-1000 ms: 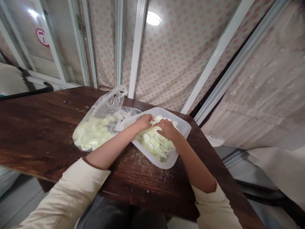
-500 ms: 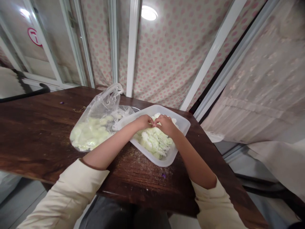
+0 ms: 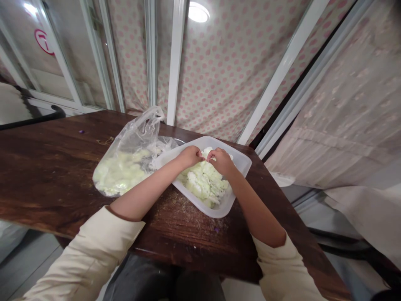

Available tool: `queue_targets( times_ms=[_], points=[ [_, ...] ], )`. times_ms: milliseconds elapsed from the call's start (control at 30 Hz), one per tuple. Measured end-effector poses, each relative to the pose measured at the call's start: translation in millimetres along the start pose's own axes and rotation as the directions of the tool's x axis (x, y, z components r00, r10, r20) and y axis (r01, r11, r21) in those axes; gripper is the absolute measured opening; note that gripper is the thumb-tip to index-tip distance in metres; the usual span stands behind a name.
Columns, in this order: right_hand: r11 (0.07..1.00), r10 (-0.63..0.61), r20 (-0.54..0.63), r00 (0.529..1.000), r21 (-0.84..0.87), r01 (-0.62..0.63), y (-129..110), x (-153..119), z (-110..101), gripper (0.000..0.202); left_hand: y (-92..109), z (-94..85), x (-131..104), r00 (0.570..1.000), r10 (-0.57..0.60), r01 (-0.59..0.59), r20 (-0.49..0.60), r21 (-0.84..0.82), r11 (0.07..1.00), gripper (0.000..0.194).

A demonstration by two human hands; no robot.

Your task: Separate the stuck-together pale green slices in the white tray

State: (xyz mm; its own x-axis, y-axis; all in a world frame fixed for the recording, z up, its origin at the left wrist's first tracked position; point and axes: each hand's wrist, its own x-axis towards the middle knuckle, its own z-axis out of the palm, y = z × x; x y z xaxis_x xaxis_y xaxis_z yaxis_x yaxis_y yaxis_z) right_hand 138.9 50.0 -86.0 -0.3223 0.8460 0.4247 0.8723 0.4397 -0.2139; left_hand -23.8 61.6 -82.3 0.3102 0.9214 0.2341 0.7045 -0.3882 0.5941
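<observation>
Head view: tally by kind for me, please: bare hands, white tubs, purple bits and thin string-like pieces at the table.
Bare hands: 2 (left hand, right hand)
White tub: 1
Purple bits: 2 that I can make out
Thin string-like piece: 1
Total: 6

Cream sleeves (image 3: 94,246), wide folded cuffs, dark grey trousers (image 3: 163,278)

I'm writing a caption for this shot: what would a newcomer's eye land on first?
Probably the white tub of pale green pieces, with the left hand and right hand close together over it. Next, the clear bag left of it on the dark table, then the pink-dotted curtain behind.
</observation>
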Motion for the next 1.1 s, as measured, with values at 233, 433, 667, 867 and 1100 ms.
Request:
queue_targets(
  times_ms=[233,433,667,867,1100],
  points=[
    [0.976,0.113,-0.031,0.993,0.189,-0.105,5,0,3,0.012,3,-1.1,0,1.000,-0.029,0.030,-0.006,0.093,0.995,0.025],
    [0.988,0.058,-0.033,0.998,0.145,-0.052,2,0,3,0.019,4,-1.5,-1,1.000,-0.009,0.009,-0.006,0.091,0.996,0.028],
    [0.932,0.000,0.062,0.998,0.363,-0.022,-9,0,1,0.031,5,-2.7,-2,0.999,0.045,-0.042,-0.026,0.086,0.995,0.028],
    [0.874,0.063,0.062,0.996,0.479,-0.084,-3,1,2,0.027,7,-2.3,-3,0.999,0.027,-0.025,-0.024,0.092,0.995,0.027],
    [0.877,0.069,-0.043,0.997,0.478,-0.040,-3,3,-1,0.021,7,-2.9,-1,0.994,-0.005,-0.001,-0.113,-0.058,0.998,0.040]
  ],
)
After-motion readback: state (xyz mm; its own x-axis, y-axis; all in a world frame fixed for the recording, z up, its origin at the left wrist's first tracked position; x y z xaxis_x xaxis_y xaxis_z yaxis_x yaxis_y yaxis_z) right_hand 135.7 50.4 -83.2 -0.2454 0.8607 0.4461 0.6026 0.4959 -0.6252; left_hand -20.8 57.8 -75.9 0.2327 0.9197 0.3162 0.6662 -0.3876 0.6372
